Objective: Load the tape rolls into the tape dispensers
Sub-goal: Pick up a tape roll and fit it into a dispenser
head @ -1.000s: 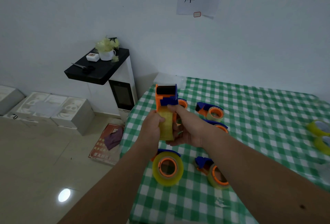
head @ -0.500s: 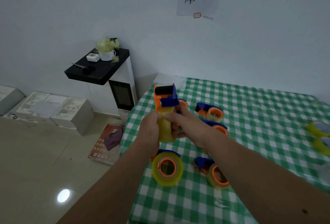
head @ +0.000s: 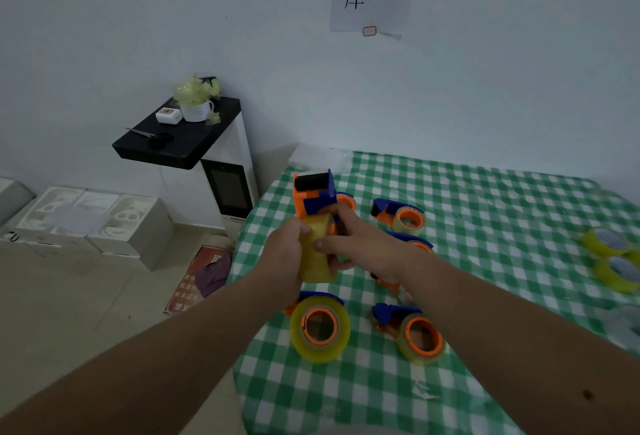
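Both hands curled around one yellow tape roll (head: 317, 254), left hand (head: 284, 254) and right hand (head: 363, 247) flanking it.

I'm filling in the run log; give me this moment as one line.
stage: loading roll | left hand: grips tape roll | right hand: holds dispenser | loose rolls: table's right edge

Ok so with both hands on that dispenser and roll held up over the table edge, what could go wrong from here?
1. The dispenser and tape roll, gripped by the left hand and right hand, hang over the table's left edge; a slip might drop them to the floor.
2. Loaded dispensers lie right under the forearms; lowering the arms could knock one off.
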